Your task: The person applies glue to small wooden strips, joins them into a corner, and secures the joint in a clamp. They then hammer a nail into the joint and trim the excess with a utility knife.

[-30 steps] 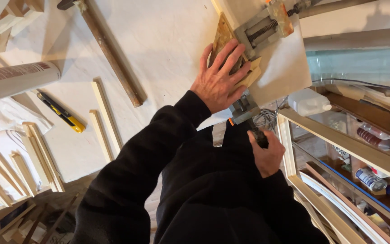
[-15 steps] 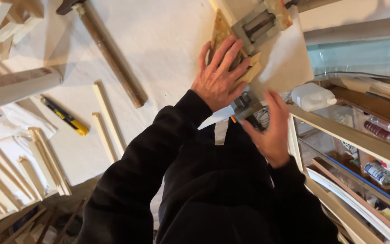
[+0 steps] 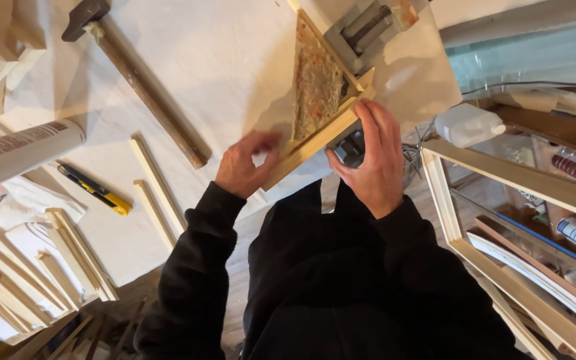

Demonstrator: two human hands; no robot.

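Two hands grip one wooden frame (image 3: 315,137): left hand (image 3: 245,167) curled on its near end, right hand (image 3: 371,157) clasping its corner beside the clamp (image 3: 368,30).

Clamp (image 3: 368,30) cut off (top edge), hammer head (image 3: 85,17) too.

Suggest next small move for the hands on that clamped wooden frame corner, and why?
Probably press the loose pale wooden strip flush into the corner: left hand and right hand both grip it, yet it sits skewed against the grey metal corner clamp.
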